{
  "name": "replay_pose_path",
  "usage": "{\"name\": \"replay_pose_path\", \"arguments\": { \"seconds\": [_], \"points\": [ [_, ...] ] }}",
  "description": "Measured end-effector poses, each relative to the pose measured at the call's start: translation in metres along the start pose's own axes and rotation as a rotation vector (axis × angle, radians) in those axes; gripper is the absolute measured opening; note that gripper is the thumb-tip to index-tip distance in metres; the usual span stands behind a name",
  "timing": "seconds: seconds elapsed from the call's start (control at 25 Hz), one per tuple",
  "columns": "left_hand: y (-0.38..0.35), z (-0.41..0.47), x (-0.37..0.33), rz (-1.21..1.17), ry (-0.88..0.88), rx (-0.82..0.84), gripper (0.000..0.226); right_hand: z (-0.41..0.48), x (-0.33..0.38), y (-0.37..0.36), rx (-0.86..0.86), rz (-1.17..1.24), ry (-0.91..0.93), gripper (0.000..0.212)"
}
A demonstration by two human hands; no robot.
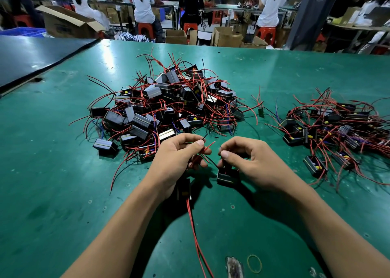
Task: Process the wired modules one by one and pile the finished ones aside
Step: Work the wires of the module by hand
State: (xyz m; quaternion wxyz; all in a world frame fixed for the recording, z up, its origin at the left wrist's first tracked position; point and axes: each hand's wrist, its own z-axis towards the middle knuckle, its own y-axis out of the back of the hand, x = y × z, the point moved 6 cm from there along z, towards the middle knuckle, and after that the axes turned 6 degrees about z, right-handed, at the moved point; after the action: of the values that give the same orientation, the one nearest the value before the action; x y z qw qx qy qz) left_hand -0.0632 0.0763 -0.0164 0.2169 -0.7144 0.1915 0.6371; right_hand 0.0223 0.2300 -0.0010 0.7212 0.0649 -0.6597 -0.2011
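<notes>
Module (228, 177) sat on the table (63, 172) under my right hand (251, 161), thumb and forefinger pinching its black lead (213, 163). My left hand (177, 159) pinched the red leads (209, 145). Best gripped near the tips, with gentle tension. Beyond: big heap (164, 104); smaller pile (337, 130) to the right, likely finished.

The large heap of modules (164, 106) sits mid-bench, the smaller pile (337, 128) well apart at the right edge — a lone circuit board (261, 112) between them. Before the heap sit a left module (184, 188) and a right module (228, 177) side by side, a rubber band (254, 263) nearer the front edge.
</notes>
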Motion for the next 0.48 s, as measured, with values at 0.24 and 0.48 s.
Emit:
{"name": "replay_pose_path", "arguments": {
  "seconds": [0.24,0.48],
  "points": [
    [0.0024,0.0021,0.0016,0.004,-0.020,-0.033,0.009,0.0011,-0.0056,-0.0011,0.094,0.123,-0.044,0.007],
    [-0.0008,0.0010,0.0011,0.003,0.006,0.023,0.013,-0.0012,-0.0033,-0.0043,0.157,0.199,-0.023,0.008]
  ]
}}
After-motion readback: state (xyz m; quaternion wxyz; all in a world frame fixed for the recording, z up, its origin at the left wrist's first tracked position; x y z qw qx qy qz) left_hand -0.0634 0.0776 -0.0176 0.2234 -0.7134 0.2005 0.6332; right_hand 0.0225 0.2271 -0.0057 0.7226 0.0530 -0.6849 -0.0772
